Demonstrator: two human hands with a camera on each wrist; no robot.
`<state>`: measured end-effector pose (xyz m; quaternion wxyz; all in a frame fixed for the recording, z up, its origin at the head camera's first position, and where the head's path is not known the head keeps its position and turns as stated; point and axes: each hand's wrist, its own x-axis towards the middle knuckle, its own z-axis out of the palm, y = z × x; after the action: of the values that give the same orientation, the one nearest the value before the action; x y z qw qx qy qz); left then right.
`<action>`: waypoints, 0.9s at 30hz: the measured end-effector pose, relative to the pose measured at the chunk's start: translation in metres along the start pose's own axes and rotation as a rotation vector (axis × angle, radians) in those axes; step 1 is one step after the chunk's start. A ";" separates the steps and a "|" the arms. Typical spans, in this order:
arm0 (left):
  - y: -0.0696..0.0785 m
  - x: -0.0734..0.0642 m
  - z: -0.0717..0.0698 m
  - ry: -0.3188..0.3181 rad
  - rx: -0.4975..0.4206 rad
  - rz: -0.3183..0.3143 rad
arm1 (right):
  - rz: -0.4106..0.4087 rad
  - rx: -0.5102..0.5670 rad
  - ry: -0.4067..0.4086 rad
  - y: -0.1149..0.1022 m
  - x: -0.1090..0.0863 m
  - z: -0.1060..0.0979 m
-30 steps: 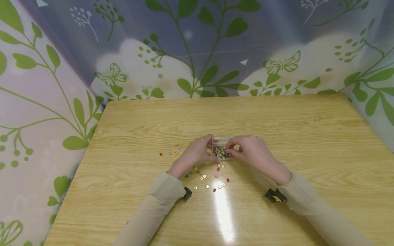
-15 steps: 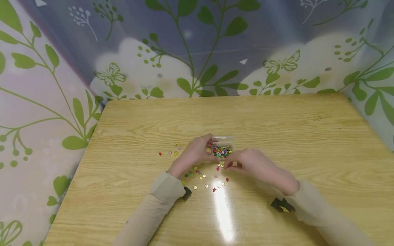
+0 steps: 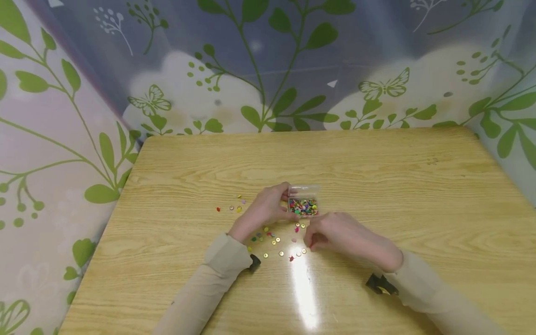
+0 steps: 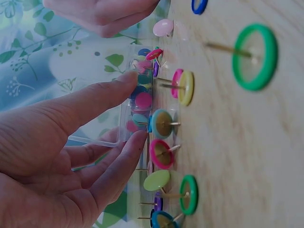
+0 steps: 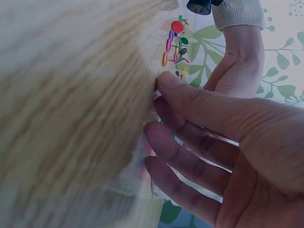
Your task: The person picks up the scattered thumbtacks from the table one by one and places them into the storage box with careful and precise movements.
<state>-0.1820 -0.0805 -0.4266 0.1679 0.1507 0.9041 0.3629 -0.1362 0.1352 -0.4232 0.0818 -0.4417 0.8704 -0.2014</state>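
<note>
My left hand (image 3: 268,207) holds a small clear plastic box (image 3: 304,215) upright on the table, thumb on its near side and fingers around its left end. Its clear lid (image 3: 304,190) stands raised at the back. Colourful thumbtacks (image 3: 307,205) fill the box. In front of it my right hand (image 3: 341,235) has its fingertips down at the tabletop, where a red thumbtack is now mostly covered. In the right wrist view the right thumb and forefinger tips (image 5: 168,80) lie close together; whether they pinch the thumbtack is hidden.
Loose thumbtacks (image 3: 278,240) lie scattered in front of the box, and several more (image 3: 239,209) to the left of my left hand. Some have their points up. The wooden table (image 3: 201,158) meets a leaf-patterned curtain (image 3: 268,60) at its back edge.
My right hand has come out of the box and moved toward me, down to the table at the red thumbtack. My left hand keeps its hold on the box.
</note>
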 end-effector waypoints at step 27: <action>-0.001 0.001 0.000 -0.006 0.006 0.011 | 0.222 -0.087 0.304 0.017 0.016 -0.013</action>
<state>-0.1832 -0.0802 -0.4275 0.1679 0.1571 0.9039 0.3606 -0.1624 0.1351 -0.4179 -0.0483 -0.3104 0.9241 -0.2177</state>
